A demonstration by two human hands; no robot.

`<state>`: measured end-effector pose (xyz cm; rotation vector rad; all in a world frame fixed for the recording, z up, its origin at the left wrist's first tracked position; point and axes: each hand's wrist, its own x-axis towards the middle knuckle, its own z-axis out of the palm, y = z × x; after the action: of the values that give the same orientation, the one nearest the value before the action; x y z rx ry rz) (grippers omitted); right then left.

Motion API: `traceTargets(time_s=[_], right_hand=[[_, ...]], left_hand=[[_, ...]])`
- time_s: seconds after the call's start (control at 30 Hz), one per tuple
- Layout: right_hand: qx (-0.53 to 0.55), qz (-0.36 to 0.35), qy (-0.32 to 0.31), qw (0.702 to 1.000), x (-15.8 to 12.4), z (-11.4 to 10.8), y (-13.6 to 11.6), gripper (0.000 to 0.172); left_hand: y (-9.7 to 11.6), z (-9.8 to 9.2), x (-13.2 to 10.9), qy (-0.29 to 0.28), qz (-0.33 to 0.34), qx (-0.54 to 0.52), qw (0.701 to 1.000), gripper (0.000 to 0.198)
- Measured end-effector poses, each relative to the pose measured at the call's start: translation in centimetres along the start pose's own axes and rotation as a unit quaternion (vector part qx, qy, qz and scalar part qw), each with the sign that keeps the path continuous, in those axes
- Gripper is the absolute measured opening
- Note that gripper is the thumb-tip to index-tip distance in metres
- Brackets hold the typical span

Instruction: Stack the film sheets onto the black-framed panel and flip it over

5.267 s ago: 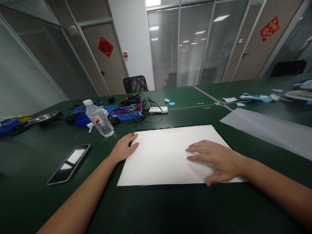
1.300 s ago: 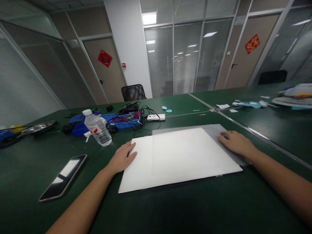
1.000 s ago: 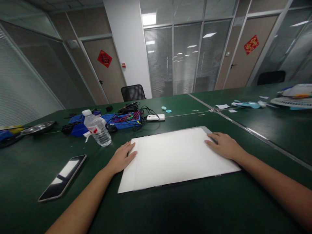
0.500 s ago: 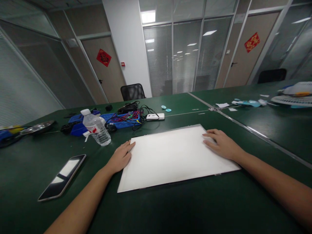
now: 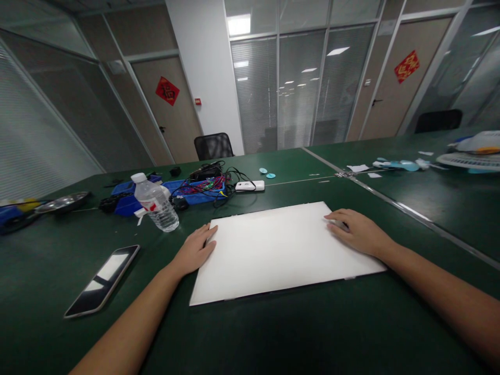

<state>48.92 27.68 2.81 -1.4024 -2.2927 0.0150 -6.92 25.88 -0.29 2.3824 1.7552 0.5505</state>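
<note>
A white rectangular sheet or thin panel (image 5: 269,255) lies flat on the green table in front of me, its near edge showing a thin dark border. My left hand (image 5: 194,250) rests along its left edge, the thumb and index finger stretched onto the white surface. At the opposite edge, my right hand (image 5: 357,232) lies with the index finger and thumb apart on the top right part. The other fingers of both hands are partly hidden. To the left of my left arm lies a phone (image 5: 102,281), screen up.
A clear water bottle (image 5: 157,205) stands beyond my left hand. Behind it, blue trays (image 5: 195,194) hold tangled wires, beside a white power bank-like device (image 5: 250,186). Small light-blue discs (image 5: 271,176) lie farther back. A metal strip (image 5: 410,208) crosses the table at right.
A grey strip along the white panel's far edge, seen earlier, no longer shows. My left thumb has shifted slightly inward over the surface. The whole view has moved a little.
</note>
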Motion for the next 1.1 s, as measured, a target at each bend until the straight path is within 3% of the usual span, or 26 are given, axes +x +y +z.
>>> traceTargets(time_s=[0.07, 0.17, 0.27, 0.37, 0.47, 0.63, 0.8, 0.9, 1.1], right_hand=[[-0.005, -0.046, -0.002, 0.999, -0.1, -0.4, -0.8, 0.048], [0.018, -0.173, -0.021, 0.985, -0.5, -1.1, -2.8, 0.047], [0.044, -0.296, -0.064, 0.952, -0.9, -1.3, -5.7, 0.064], [0.047, -0.351, -0.121, 0.927, -1.3, -0.8, -8.6, 0.089], [0.053, -0.366, -0.148, 0.917, -1.5, -0.2, -10.4, 0.084], [0.016, -0.393, -0.074, 0.916, -1.6, 0.1, -10.6, 0.055], [-0.012, -0.476, 0.063, 0.877, -1.9, -0.3, -11.5, 0.029], [-0.025, -0.515, 0.108, 0.850, -2.2, -0.8, -12.6, 0.022], [-0.056, -0.552, 0.141, 0.820, -2.5, -2.0, -13.0, 0.022]], left_hand=[[0.0, -0.1, 0.0, 0.005, -0.006, -0.022, 1.000, 0.072], [0.1, -0.1, -0.1, 0.010, -0.010, -0.045, 0.999, 0.071], [0.3, 0.0, -0.1, 0.008, -0.005, -0.023, 1.000, 0.074], [0.3, 0.1, -0.2, 0.002, -0.007, 0.011, 1.000, 0.075], [0.2, 0.2, -0.1, -0.007, -0.007, 0.023, 1.000, 0.074], [0.3, 0.1, -0.1, -0.013, -0.008, 0.032, 0.999, 0.074], [0.6, 0.0, -0.1, -0.008, -0.010, 0.016, 1.000, 0.076], [0.5, 0.0, 0.0, 0.004, -0.019, -0.018, 1.000, 0.079], [-0.5, -0.5, 0.3, 0.028, -0.063, -0.155, 0.985, 0.068]])
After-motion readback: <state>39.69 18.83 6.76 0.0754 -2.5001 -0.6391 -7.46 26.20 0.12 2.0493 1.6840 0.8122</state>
